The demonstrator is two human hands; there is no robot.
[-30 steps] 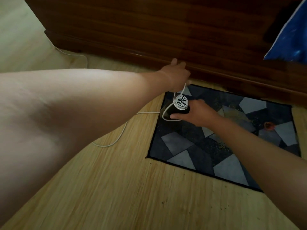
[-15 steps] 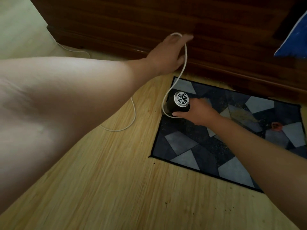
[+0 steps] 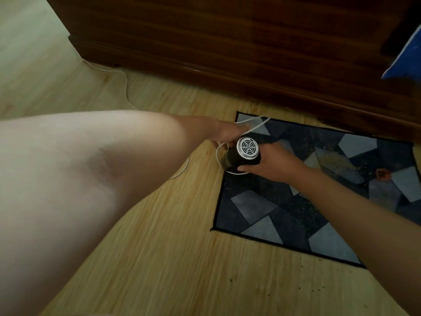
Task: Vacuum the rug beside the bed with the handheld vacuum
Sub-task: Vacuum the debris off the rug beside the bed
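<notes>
A small black handheld vacuum (image 3: 241,156) with a silver round vent grille facing me is gripped in my right hand (image 3: 271,164), over the left end of the rug. The rug (image 3: 284,215) is dark with grey and blue geometric patches and lies on the floor beside the wooden bed frame; crumbs and an orange speck (image 3: 383,174) lie on its right part. My left hand (image 3: 225,134) is just left of the vacuum and holds its white cord (image 3: 255,123), which loops around the vacuum body.
The dark wooden bed frame (image 3: 227,42) runs along the top. A blue cloth (image 3: 407,58) hangs at the upper right. The white cord (image 3: 123,76) trails over the light wood floor (image 3: 170,258) toward the bed's left corner. Dark specks dot the floor below the rug.
My left hand has come down from up by the bed frame to beside the vacuum, bringing the cord with it. The right hand with the vacuum stayed roughly in place.
</notes>
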